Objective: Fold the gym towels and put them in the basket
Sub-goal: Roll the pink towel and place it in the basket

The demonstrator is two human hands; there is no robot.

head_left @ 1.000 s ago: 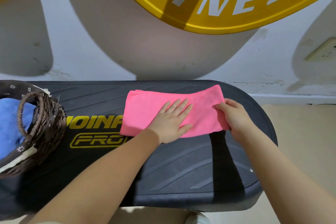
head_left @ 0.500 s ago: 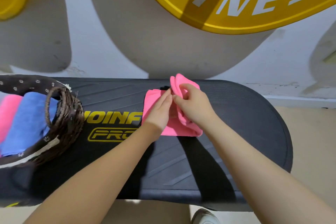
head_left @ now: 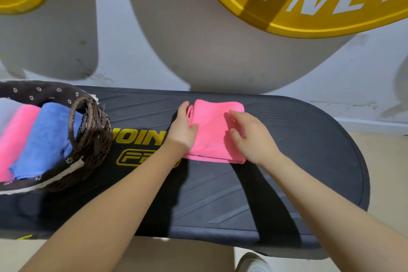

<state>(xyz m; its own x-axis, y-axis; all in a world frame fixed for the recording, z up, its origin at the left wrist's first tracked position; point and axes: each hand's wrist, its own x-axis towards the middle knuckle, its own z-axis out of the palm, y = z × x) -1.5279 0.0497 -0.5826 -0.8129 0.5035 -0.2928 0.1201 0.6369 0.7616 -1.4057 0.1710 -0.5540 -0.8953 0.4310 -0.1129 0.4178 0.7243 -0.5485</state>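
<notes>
A long black rubber-topped platform with yellow lettering (head_left: 276, 183) stretches under both arms. Well off to the left of the hands sits a dark brown woven wicker basket (head_left: 92, 139), already holding a folded blue towel (head_left: 44, 137) and a folded pink one (head_left: 15, 134). Between the hands lies a bright pink microfibre gym towel (head_left: 212, 134), folded to a compact square. The left hand (head_left: 182, 130) rests flat and open along its left edge; the right hand (head_left: 254, 137), fingers loosely curled, presses its right side without pinching. Folding looks nearly finished; carrying it to the basket remains.
</notes>
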